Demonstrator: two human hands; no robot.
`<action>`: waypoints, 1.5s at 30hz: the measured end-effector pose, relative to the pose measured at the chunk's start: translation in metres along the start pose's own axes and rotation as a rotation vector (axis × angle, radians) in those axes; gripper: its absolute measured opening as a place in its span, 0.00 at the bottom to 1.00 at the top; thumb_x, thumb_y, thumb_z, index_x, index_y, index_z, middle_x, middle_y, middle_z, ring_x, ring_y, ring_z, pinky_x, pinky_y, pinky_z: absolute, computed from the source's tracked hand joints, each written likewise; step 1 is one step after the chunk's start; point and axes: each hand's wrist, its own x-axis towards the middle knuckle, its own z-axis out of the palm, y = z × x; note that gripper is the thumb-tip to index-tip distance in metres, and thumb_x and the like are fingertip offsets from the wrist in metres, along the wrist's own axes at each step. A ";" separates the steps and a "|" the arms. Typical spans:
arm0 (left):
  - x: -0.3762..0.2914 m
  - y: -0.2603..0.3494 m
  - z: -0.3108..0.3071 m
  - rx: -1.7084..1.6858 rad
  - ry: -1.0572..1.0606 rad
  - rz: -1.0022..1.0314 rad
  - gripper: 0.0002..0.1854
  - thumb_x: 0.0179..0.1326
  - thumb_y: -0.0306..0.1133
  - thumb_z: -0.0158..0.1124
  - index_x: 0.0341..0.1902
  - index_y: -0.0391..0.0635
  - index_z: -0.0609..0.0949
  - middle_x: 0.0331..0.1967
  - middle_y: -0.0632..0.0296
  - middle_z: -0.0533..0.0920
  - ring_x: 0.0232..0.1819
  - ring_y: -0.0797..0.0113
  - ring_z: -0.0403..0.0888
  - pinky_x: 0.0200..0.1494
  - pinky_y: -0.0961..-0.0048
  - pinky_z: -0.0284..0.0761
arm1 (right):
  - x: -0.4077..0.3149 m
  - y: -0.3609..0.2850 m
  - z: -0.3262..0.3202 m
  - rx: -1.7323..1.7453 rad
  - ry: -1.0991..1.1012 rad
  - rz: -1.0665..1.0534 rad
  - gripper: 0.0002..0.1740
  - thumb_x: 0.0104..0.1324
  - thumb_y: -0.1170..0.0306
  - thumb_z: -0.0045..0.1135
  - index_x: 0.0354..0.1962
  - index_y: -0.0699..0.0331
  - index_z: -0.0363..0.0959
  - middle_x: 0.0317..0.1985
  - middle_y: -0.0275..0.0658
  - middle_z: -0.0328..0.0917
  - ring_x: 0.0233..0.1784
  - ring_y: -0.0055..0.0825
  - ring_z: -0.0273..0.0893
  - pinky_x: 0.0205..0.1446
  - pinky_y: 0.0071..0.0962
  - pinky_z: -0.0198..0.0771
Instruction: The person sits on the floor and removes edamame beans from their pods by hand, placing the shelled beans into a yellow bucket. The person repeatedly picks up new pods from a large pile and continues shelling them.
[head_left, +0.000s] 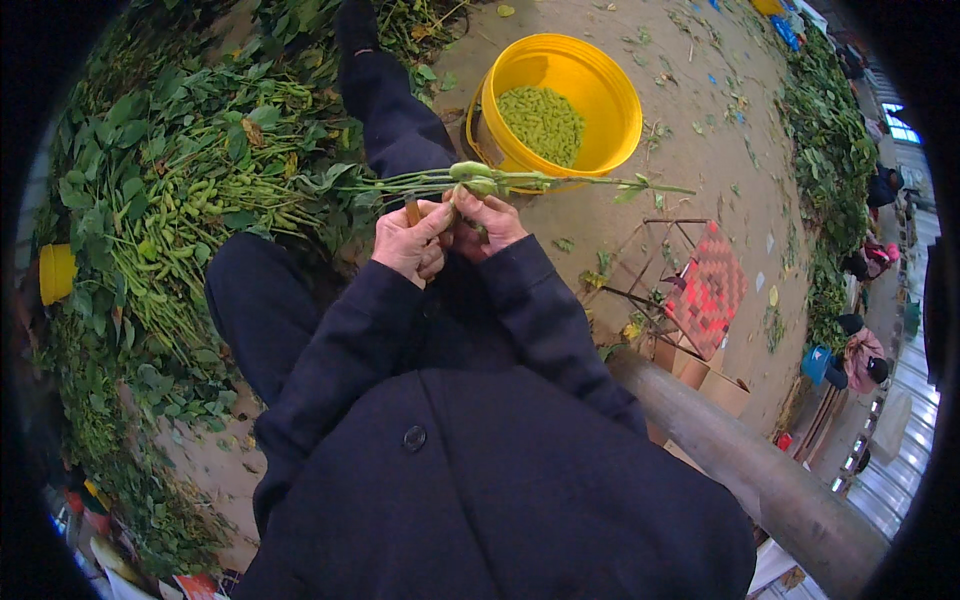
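Observation:
Both hands meet in front of my chest at a soybean stalk (592, 180) with green pods (474, 174), held crosswise. My left hand (414, 241) has thumb and fingers closed at the plant, and a small brown object (412, 210) shows at its fingers; what it is I cannot tell. My right hand (491, 223) pinches at a pod just beneath the stalk, its fingers touching the left ones. Beyond the hands stands a yellow plastic bucket (611, 142), partly filled with loose green pods (541, 124). The lower fingers are partly hidden.
Cut soybean plants (217, 202) are heaped to the left, with another yellow bucket (57, 274) behind. On the right are a stool with a woven red seat (709, 289), a cardboard box (724, 390) and a thick pipe (750, 457). Several people sit by plants at far right.

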 end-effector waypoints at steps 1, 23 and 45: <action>0.000 -0.001 0.001 0.011 0.026 0.001 0.08 0.55 0.33 0.60 0.27 0.41 0.75 0.15 0.64 0.71 0.06 0.83 0.56 0.08 0.84 0.49 | -0.002 0.000 0.005 0.009 0.018 -0.036 0.15 0.53 0.70 0.62 0.38 0.64 0.70 0.31 0.33 0.74 0.32 0.24 0.74 0.34 0.25 0.70; 0.000 0.012 0.006 0.889 0.222 0.624 0.10 0.51 0.31 0.61 0.22 0.37 0.73 0.14 0.69 0.69 0.18 0.82 0.62 0.22 0.82 0.60 | 0.003 0.011 0.017 -0.301 0.276 -0.368 0.08 0.59 0.74 0.51 0.37 0.67 0.71 0.28 0.32 0.73 0.26 0.17 0.69 0.27 0.16 0.63; 0.010 0.021 0.038 1.471 0.021 1.141 0.07 0.47 0.24 0.59 0.31 0.40 0.74 0.23 0.57 0.73 0.24 0.59 0.73 0.27 0.74 0.69 | -0.022 -0.014 -0.017 -0.195 0.073 0.031 0.11 0.56 0.77 0.51 0.38 0.64 0.70 0.30 0.32 0.73 0.28 0.20 0.71 0.28 0.17 0.67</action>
